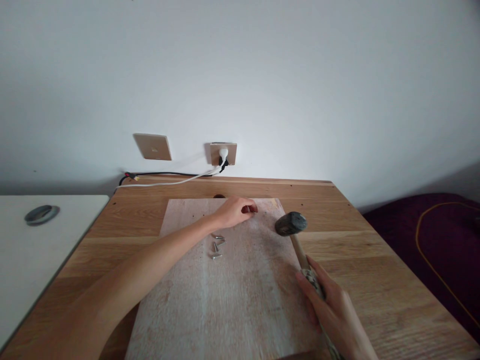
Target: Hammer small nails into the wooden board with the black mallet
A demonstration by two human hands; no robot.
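My right hand (330, 300) is wrapped round the wooden handle of a mallet (291, 223), whose handle has a patterned wrap at the grip. The mallet's dark, blunt head is raised over the right side of a pale, worn wooden board (240, 300). Near the board's far edge rests my left hand (237, 211), its thumb and fingertips pinched together close to the surface. Whatever lies between those fingertips is too small to make out. Just below my left wrist, several silver screws (216, 246) lie loose on the board.
Beneath the board is a wooden table (356, 260), set against a white wall. A white plug (224, 153) sits in a wall socket, with white and black cables (168, 183) along the table's back edge. A white surface (30, 270) adjoins at left; dark purple fabric (431, 240) lies at right.
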